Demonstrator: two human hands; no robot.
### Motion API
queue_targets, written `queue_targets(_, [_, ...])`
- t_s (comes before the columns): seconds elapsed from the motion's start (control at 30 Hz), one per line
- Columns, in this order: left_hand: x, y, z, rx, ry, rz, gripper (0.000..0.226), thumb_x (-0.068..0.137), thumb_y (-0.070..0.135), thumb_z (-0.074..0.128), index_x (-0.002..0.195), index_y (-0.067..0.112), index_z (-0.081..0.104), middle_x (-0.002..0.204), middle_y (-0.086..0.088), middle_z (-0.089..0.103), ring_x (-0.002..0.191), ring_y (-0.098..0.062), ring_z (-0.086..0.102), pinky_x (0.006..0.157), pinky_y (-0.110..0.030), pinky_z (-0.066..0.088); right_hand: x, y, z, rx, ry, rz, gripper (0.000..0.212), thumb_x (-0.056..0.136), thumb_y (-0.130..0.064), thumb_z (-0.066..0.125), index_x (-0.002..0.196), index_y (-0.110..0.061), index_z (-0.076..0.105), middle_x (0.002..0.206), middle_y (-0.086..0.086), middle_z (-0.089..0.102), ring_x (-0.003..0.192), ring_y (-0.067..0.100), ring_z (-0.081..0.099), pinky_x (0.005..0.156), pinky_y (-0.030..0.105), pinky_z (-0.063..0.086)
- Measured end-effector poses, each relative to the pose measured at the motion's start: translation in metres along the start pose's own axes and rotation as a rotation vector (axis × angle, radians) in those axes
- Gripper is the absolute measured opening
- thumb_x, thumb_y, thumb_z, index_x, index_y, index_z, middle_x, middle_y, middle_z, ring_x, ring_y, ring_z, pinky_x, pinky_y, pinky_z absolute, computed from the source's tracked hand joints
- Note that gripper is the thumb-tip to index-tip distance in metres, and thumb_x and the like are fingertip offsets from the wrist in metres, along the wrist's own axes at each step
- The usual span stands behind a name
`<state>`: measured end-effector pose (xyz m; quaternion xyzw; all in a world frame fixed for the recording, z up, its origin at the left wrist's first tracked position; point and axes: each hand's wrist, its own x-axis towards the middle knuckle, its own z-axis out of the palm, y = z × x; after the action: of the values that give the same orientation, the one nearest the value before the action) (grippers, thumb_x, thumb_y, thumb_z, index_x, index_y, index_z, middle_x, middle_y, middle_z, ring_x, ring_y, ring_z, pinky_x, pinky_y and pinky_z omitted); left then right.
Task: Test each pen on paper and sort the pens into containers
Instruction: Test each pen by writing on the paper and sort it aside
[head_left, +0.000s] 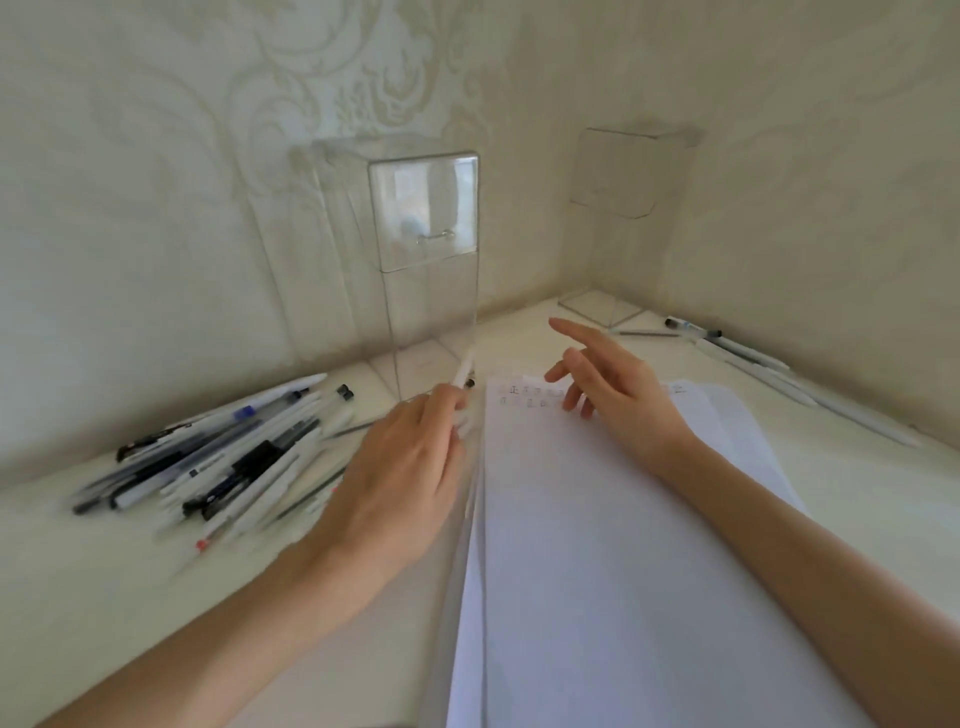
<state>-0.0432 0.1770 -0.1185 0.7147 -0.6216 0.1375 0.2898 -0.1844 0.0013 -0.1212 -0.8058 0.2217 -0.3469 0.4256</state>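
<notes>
On the desk, nearest: paper stack (597, 519), faint marks near its far edge. Left hand (400, 467) pinches a white pen (464, 371) just beside it, hiding the barrel. Right hand (613, 389) over the marks, fingers spread, holding nothing. Pen pile (218, 457) left. Beyond: tall clear container (426, 270), second container (623, 208), loose pens (753, 358) right.

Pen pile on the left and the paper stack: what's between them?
In the head view, the left hand sits between the pen pile and the paper stack, gripping a white pen.
</notes>
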Motion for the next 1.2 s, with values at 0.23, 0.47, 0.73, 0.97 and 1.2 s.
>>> queue_targets(0.23, [-0.033,-0.033,-0.022,0.244,-0.034,-0.074,0.032,0.086,0.021,0.029,0.105,0.008,0.051,0.083,-0.011,0.06,0.07,-0.033,0.054,0.058,-0.038,0.044,0.003,0.004,-0.001,-0.049,0.064,0.029,0.029,0.099,-0.027,0.043,0.124,-0.04,0.049,0.093,-0.001,0.066,0.068,0.008,0.058,0.068,0.028,0.048])
queue_targets(0.47, [-0.01,-0.003,-0.006,0.168,-0.009,-0.017,0.034,0.083,0.025,0.038,0.103,0.008,0.06,0.098,-0.01,0.057,0.086,-0.031,0.053,0.069,-0.039,0.045,0.006,0.01,-0.001,-0.064,0.099,0.041,0.025,0.098,-0.026,0.044,0.122,-0.033,0.049,0.092,0.001,0.065,0.068,0.01,0.059,0.068,0.028,0.045])
queue_targets(0.73, [0.027,0.035,0.054,-0.166,-0.381,0.26,0.05,0.088,0.048,0.027,0.123,0.025,0.055,0.129,0.009,0.048,0.119,-0.008,0.041,0.099,-0.025,0.033,0.013,0.017,-0.024,-0.215,0.294,0.133,0.021,0.092,-0.007,0.045,0.104,-0.015,0.06,0.096,0.004,0.066,0.083,0.024,0.06,0.072,0.029,0.046])
queue_targets(0.97, [0.029,0.03,0.068,-0.32,-0.388,0.261,0.054,0.085,0.051,0.024,0.125,0.031,0.054,0.128,0.021,0.045,0.117,0.003,0.037,0.1,-0.015,0.026,0.042,0.046,-0.063,-0.731,0.218,0.19,0.046,0.086,0.007,0.036,0.12,-0.011,0.061,0.126,0.007,0.059,0.118,0.025,0.047,0.093,0.028,0.035])
queue_targets(1.2, [0.028,0.029,0.068,-0.356,-0.368,0.268,0.053,0.085,0.049,0.023,0.126,0.033,0.052,0.132,0.022,0.042,0.12,0.006,0.032,0.101,-0.01,0.019,0.082,0.07,-0.072,-1.274,0.062,0.237,0.03,0.096,-0.009,0.041,0.122,-0.012,0.056,0.122,0.01,0.055,0.115,0.029,0.041,0.091,0.035,0.032])
